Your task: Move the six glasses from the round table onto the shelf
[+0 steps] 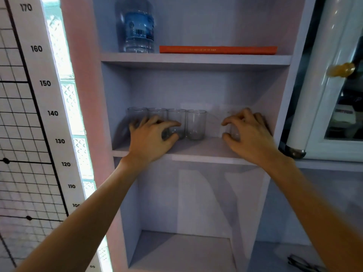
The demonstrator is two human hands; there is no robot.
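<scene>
- Both forearms enter from the frame's lower corners and reach up to the middle shelf (196, 152).
- Left hand (151, 136): fingers curled half-closed over a glass (174, 124); contact likely, firm hold not confirmed.
- Right hand (249, 132): fingers arched around a faint glass (234, 132) at centre right; hold cannot be told.
- Four glasses stand in a tight row, centre left.
- Risk: withdrawing fingers could knock neighbouring glasses, toppling the row.
</scene>
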